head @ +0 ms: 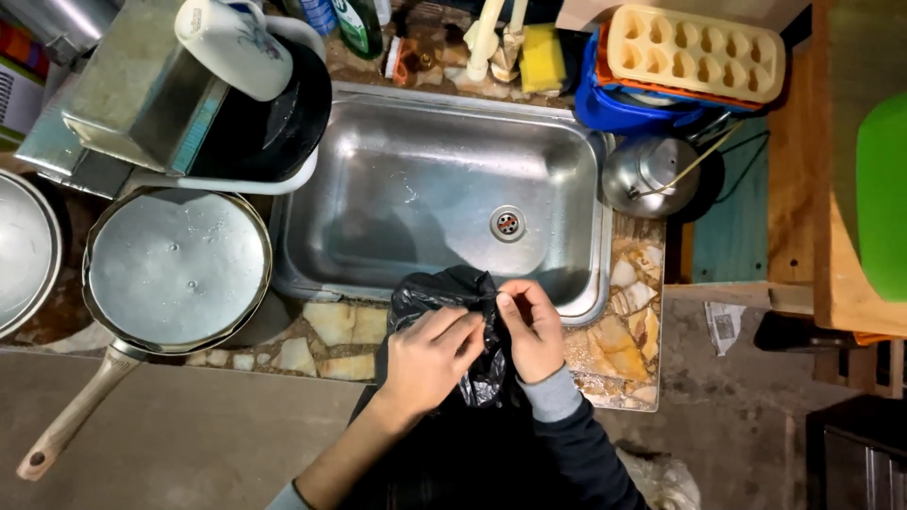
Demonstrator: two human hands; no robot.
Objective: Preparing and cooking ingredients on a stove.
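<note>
Sink basin (425,189) open; pan (175,269) blocks left, kettle (652,175) right, dish rack (217,113) rear-left.

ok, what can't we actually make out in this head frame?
- Black plastic bag: contents hidden by its own opaque film.
- Left hand and right hand: fingertips pinch the bag's top; exact grip hidden by fingers and folds.
- Pan: inside hidden, it lies bottom up.
- Green object: cut off by the right edge.
</note>
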